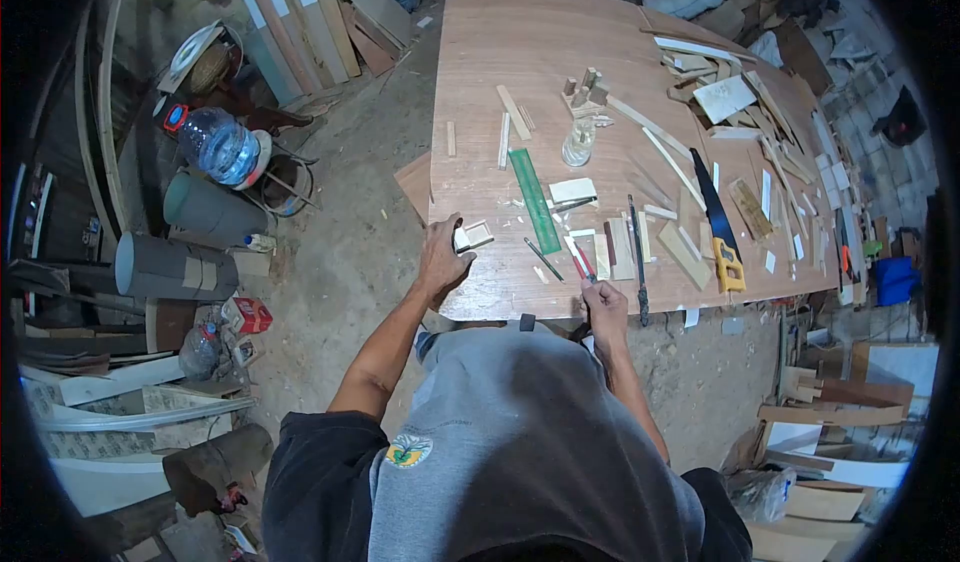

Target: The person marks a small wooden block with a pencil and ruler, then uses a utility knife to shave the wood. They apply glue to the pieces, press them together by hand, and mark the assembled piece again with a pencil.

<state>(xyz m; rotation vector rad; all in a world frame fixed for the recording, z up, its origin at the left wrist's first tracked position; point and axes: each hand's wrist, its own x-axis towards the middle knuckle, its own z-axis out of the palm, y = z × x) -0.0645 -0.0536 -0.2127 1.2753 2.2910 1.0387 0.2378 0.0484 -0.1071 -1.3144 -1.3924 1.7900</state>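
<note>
At the table's near left edge, my left hand [443, 260] is closed on a small pale wooden piece [476, 235] that looks like a little open box. My right hand [606, 307], by the near edge, grips a slim red tool [583, 261] whose exact kind is too small to tell. Between my hands lies a dark pencil-like stick [543, 259]. A green ruler [535, 202] stretches away behind it. Several small wood strips [619, 249] and a long thin dark rod [637, 252] are just right of the red tool.
A handsaw [718, 212] with a yellow handle lies on the wooden table [540, 42] to the right. Beyond the ruler stands a clear bottle [578, 145]. Wood offcuts [725, 97] pile up at the far right. A big water bottle [218, 147] sits on a stool at left.
</note>
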